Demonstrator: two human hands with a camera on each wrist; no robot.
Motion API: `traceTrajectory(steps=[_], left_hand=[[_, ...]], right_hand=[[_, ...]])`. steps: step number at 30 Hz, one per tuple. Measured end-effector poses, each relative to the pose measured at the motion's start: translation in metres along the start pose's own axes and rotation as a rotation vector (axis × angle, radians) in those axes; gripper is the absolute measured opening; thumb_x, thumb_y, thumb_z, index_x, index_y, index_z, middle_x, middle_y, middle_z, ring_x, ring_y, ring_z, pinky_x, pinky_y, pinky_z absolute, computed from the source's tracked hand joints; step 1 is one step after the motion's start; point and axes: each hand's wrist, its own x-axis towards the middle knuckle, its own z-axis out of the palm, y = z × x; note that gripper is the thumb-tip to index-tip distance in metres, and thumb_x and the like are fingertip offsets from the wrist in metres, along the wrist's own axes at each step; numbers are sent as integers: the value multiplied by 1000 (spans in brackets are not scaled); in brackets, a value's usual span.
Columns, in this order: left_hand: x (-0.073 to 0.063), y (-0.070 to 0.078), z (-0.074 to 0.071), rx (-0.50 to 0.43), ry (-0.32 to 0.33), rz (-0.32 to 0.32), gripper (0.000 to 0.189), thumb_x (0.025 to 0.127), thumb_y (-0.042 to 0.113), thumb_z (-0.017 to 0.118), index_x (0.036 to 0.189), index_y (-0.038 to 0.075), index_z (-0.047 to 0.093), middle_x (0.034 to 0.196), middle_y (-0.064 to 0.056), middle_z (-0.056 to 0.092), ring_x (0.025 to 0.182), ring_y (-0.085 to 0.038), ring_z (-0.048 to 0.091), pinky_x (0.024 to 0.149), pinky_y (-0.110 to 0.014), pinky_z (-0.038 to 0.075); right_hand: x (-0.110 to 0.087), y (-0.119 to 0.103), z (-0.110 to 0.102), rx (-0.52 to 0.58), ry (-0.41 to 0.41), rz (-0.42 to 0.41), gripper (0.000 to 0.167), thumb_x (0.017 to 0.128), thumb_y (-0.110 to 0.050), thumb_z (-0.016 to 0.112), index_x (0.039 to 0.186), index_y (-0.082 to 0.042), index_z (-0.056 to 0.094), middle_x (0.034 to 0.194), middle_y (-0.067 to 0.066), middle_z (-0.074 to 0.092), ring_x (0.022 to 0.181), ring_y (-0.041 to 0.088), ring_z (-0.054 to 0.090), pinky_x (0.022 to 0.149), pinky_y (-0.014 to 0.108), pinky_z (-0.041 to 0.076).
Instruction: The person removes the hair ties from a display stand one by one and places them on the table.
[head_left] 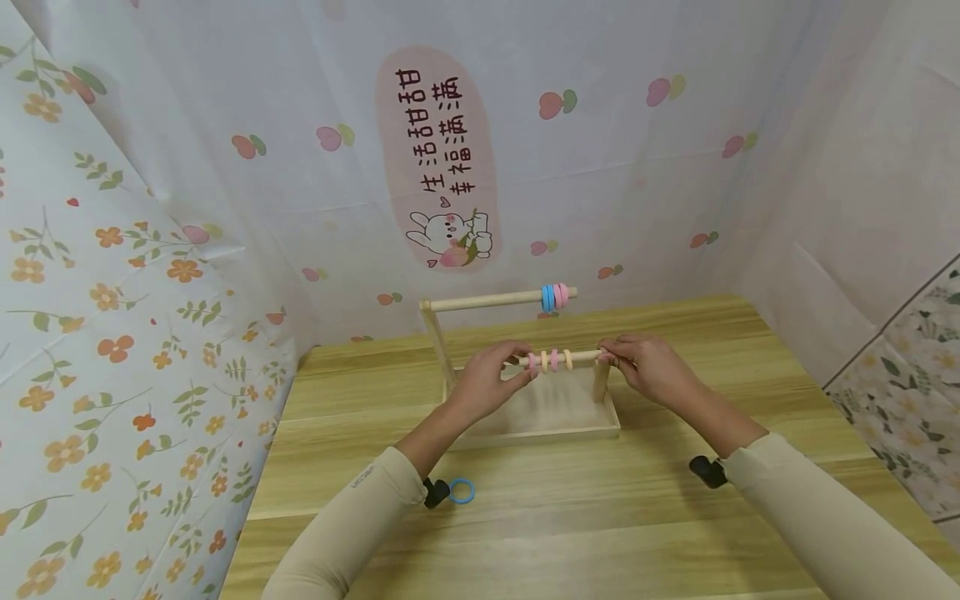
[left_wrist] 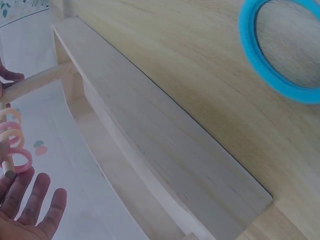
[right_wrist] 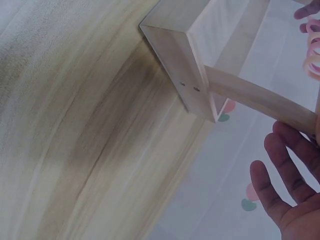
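Note:
A wooden rack has a shallow tray base (head_left: pixel 540 435) and two rods at different heights. On the lower rod (head_left: pixel 585 357) sit several pink and yellow rings (head_left: pixel 567 360), spaced along it. My left hand (head_left: pixel 483 382) pinches the pink ring (left_wrist: pixel 22 160) at the rod's free end between thumb and forefinger, with the other fingers spread. At the opposite end, my right hand (head_left: pixel 654 367) grips the top of the short post (right_wrist: pixel 260 95), where it meets the rod. Blue rings (head_left: pixel 548 298) and pink rings (head_left: pixel 561 295) are bunched near the free end of the upper rod (head_left: pixel 487 301).
A larger-looking blue ring (left_wrist: pixel 248 35) lies flat on the wood-grain table (head_left: pixel 570 517), near my left forearm and in front of the tray. A patterned white curtain (head_left: pixel 600 183) hangs behind the table, and a flowered one (head_left: pixel 97 333) hangs at the left.

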Motion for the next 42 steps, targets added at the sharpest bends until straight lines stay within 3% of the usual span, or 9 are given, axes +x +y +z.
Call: traceTrajectory(steps=[5, 9, 16, 23, 31, 37, 42], left_hand=[[-3, -4, -1, -35, 14, 7, 39, 109, 33, 74, 142, 14, 70, 136, -6, 79, 119, -25, 78, 103, -45, 65], [-6, -6, -4, -85, 26, 2, 38, 108, 30, 75, 141, 10, 70, 130, -10, 79, 116, -27, 79, 101, -48, 66], [-13, -8, -10, -115, 59, -12, 36, 107, 23, 77, 139, 7, 71, 127, -13, 78, 113, -27, 79, 96, -42, 68], [-23, -13, -15, -128, 67, -17, 36, 107, 20, 78, 140, 8, 71, 132, -13, 72, 115, -27, 77, 94, -38, 69], [-28, -17, -21, -130, 83, -24, 43, 106, 18, 78, 145, 5, 66, 133, -15, 72, 113, -29, 78, 94, -43, 69], [-33, -20, -24, -135, 74, -71, 28, 106, 20, 78, 128, 8, 64, 131, -11, 72, 112, -25, 78, 92, -32, 68], [-37, -22, -26, -93, 85, -45, 14, 105, 14, 79, 115, 8, 70, 130, -10, 73, 109, -21, 76, 87, -24, 67]], right_hand=[[-1, -1, 0, 9, -7, 18, 29, 101, -1, 77, 128, 7, 78, 121, 26, 81, 108, 47, 79, 90, 61, 66], [-1, -2, -1, 15, -2, 11, 28, 101, -1, 77, 128, 8, 78, 119, 26, 81, 107, 47, 79, 89, 60, 66], [-1, -2, -2, 17, -6, 9, 28, 101, -1, 77, 128, 8, 78, 119, 26, 81, 105, 46, 80, 87, 58, 67], [-1, -2, -1, 7, -8, 9, 29, 101, -1, 77, 128, 8, 78, 120, 27, 81, 109, 48, 79, 90, 61, 66], [0, -3, -3, 0, -27, 24, 30, 102, 0, 76, 130, 9, 77, 124, 29, 79, 112, 51, 77, 93, 63, 64], [-1, -3, -3, -2, -42, 33, 31, 102, -2, 76, 131, 9, 77, 125, 29, 79, 109, 50, 78, 90, 62, 65], [1, -3, -4, 11, -33, 18, 30, 102, -2, 77, 130, 9, 77, 124, 29, 79, 102, 47, 80, 80, 57, 66]])
